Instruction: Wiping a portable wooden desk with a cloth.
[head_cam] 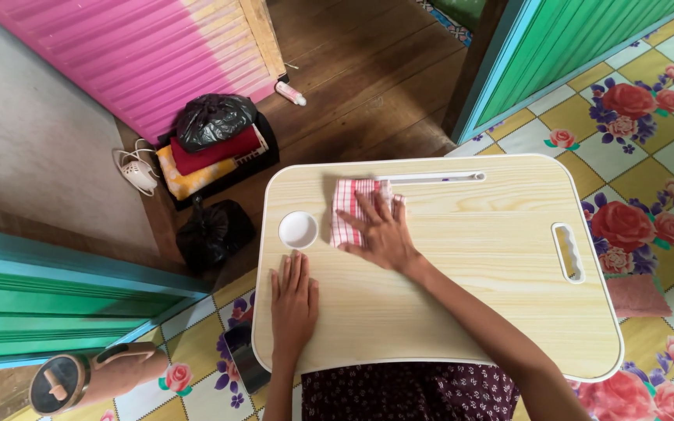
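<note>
From the head view, looking straight down: a pale wooden lap table with rounded corners fills the middle, and both hands are on it. The right hand lies palm down with fingers spread wide and flat, pressing on a red-and-white checked cloth that sits folded near the table's far left part; the fingertips cover the cloth's right half, nothing is gripped, just a flat press. The cloth lies just right of a round white cup recess sunk into the tabletop, near it but apart. The left hand rests flat too, fingers together and straight, on the table's near left edge, just below that recess, holding nothing. Behind the cloth, a long narrow slot runs along the far edge; over on the right a cut-out handle shows. A dark patterned skirt appears under the near edge. Off the table, to the upper left on the wooden floor, a stack of folded red and yellow fabrics with a black plastic bag on top, another black bag just below. Flowered floor covering spreads to the right.
</note>
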